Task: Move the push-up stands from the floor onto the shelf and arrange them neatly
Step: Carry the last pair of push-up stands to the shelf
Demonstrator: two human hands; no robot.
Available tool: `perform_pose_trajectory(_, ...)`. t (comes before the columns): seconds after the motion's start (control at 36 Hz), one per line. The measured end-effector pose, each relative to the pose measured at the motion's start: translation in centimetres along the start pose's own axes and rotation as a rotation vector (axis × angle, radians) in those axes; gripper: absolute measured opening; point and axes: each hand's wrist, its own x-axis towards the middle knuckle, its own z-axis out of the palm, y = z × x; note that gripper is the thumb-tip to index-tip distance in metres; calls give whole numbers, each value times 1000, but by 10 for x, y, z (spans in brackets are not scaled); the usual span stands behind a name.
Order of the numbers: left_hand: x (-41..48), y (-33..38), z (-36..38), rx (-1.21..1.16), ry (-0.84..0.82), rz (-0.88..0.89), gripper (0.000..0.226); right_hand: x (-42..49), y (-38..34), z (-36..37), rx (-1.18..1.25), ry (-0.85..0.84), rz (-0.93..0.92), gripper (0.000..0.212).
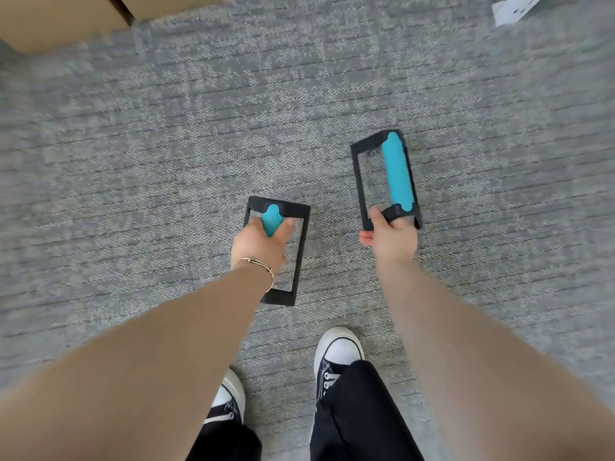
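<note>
The left hand (263, 242) wraps its grip around the teal bar of the left push-up stand (301, 251), whose black frame looks close to the grey carpet (133, 161) — lifted or resting, I cannot tell. The right hand (392, 237) pinches the near end of the right push-up stand (357, 174), fingers curled about the black frame, so it hangs tilted. That end hold seems the weaker one — shifting to the teal bar would likely steady it. No shelf shows; both stands are best kept level while rising.
</note>
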Motion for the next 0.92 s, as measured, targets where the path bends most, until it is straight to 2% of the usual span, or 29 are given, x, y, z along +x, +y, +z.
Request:
perform_pose_trajectory(0.22, -88, 92, -104, -64, 110, -70, 52, -129, -97, -61, -52, -87, -73, 18)
perform_pose_trajectory(0.36, -175, 175, -189, -190, 143, -63, 47, -238, -198, -119, -58, -120, -145, 16)
perform_pose_trajectory(0.58, -302, 314, -317, -452, 130, -75, 41, -377, -363, -195, -48, -65, -299, 18)
perform_pose_trajectory(0.92, -457, 508, -469, -631, 55, 212, 37, -486, -577, -283, 115, -49, -636, 29)
